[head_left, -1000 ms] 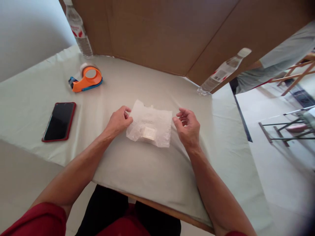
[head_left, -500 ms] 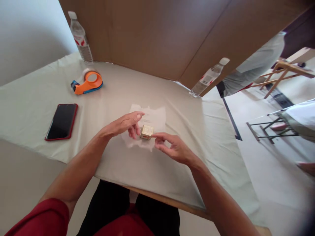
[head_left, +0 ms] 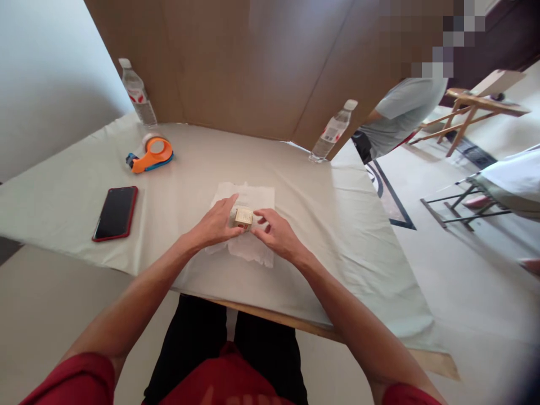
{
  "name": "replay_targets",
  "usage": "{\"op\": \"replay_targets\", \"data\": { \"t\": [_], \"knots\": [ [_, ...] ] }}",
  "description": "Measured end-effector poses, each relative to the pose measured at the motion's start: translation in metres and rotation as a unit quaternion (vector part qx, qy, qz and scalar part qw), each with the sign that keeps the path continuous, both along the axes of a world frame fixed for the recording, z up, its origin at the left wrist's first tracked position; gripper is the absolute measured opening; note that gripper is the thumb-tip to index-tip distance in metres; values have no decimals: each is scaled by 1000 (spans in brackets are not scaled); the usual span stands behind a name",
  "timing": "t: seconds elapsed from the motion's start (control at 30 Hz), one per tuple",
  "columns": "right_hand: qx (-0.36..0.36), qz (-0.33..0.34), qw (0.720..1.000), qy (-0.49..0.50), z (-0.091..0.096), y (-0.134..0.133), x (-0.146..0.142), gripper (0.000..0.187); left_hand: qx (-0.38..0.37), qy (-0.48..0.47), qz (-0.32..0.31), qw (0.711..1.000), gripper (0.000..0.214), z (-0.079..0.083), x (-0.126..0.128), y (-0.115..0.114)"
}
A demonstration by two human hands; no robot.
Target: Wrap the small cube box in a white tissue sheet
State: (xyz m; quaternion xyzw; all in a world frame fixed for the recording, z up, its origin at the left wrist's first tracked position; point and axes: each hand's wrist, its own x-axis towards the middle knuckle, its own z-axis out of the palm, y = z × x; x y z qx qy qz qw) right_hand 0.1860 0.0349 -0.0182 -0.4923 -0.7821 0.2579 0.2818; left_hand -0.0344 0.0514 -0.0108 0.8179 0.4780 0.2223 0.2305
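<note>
A small cream box [head_left: 243, 217] with printed sides sits on a thin, torn-edged white sheet of paper [head_left: 257, 194], which lies on the cloth-covered table. My left hand [head_left: 215, 222] is at the box's left side, fingers stretched and thumb apart near its lower edge. To the right, my right hand [head_left: 276, 233] has its fingers bent and spread, tips close to the box. Whether any fingertip touches it I cannot tell. Neither hand grips it.
An orange and blue tape dispenser [head_left: 154, 154] and a phone in a red case [head_left: 115, 214] lie at the left. Two water bottles [head_left: 141, 98] [head_left: 333, 132] stand before a cardboard panel [head_left: 253, 73]. Another person's sleeve [head_left: 405, 107] shows beyond it.
My left thumb has spread out toward the box's front. My right index finger has drawn back from pointing at the box, and the fingers now curve beside it. The view has shifted slightly.
</note>
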Motion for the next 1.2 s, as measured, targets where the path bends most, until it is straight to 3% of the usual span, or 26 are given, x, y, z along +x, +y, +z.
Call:
{"op": "replay_targets", "data": {
  "t": [0.1, 0.2, 0.27, 0.37, 0.5, 0.6, 0.67, 0.73, 0.87, 1.07, 1.2],
  "knots": [
    [38, 25, 998, -45, -8, 17, -14, 53, -38, -17, -15, 999, 105, -17, 2, 0],
    [20, 36, 998, -51, -11, 23, -9, 42, -25, 26, -3, 999, 106, -31, 3, -3],
    [32, -11, 999, -32, -10, 19, 12, 40, -16, 65, -10, 998, 106, -35, 4, -5],
    [59, -107, 992, -26, -12, 5, 64, 47, -12, 108, -23, 994, 106, -35, 5, -7],
    [48, -178, 973, -139, -18, -12, 134, 53, -8, 137, -30, 990, 102, -33, 6, -7],
    [105, -223, 952, -183, -12, -22, 148, 60, -9, 150, -31, 988, 101, -32, 6, -7],
    [171, -228, 944, -166, -1, -28, 134, 56, -8, 160, -30, 987, 100, -32, 7, -7],
    [215, -190, 948, -138, 12, -32, 108, 45, -8, 173, -28, 985, 99, -31, 8, -6],
    [227, -100, 964, -99, 26, -31, 48, 30, -8, 190, -30, 981, 98, -29, 10, -5],
    [126, 9, 984, -123, 1, 7, -11, 40, 5, 185, -32, 982, 98, -28, 11, -6],
    [67, 9, 980, -187, -20, 40, -23, 47, -1, 197, -33, 980, 100, -23, 11, -7]
  ]
}}
